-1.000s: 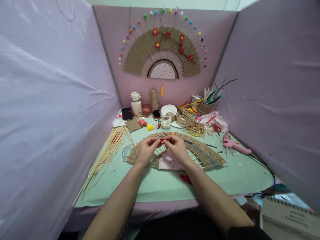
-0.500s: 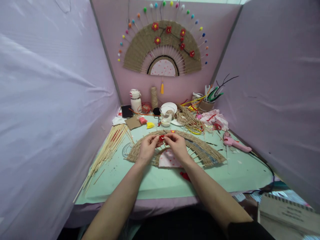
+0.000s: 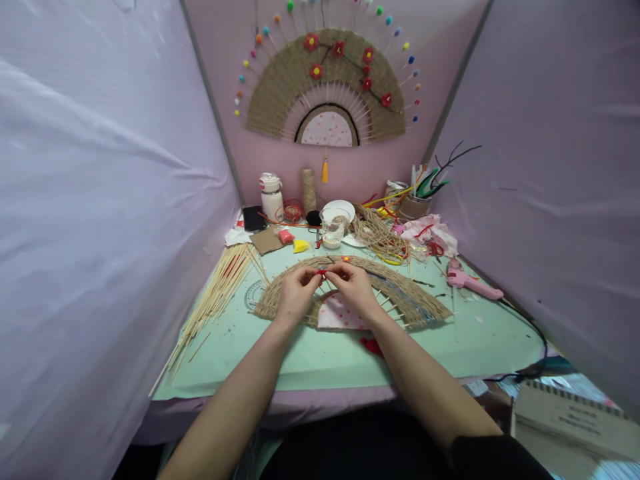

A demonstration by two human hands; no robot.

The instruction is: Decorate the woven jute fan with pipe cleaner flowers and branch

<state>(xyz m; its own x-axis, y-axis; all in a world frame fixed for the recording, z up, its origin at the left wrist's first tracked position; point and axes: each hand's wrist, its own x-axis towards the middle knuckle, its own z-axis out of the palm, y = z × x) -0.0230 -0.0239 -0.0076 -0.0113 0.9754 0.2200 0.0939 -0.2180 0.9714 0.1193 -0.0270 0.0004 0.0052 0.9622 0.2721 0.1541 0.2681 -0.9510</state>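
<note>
Between my fingertips is a small red piece (image 3: 321,272), mostly covered, so its exact shape is hard to make out. My left hand (image 3: 297,292) pinches it from the left and my right hand (image 3: 354,288) from the right. Both hands are above a twine-woven fan (image 3: 415,297) lying on the table, with thin sticks as ribs and a pink-dotted white half-round (image 3: 340,315) at its base. A small red flower with a yellow centre (image 3: 346,259) sits on the fan's upper edge. More red material (image 3: 371,346) lies partly under my right forearm.
Bamboo sticks (image 3: 213,293) are spread at left. A pink glue gun (image 3: 473,283) with a black cord lies right. Behind are a white bottle (image 3: 271,200), a twine spool (image 3: 309,191), loose twine (image 3: 377,230), and yellow (image 3: 301,246) and red packets (image 3: 286,236). A finished fan (image 3: 280,93) hangs on the back wall.
My fingers have shifted slightly around the red piece, which now shows less and looks flatter. The camera view has tilted down a little.
</note>
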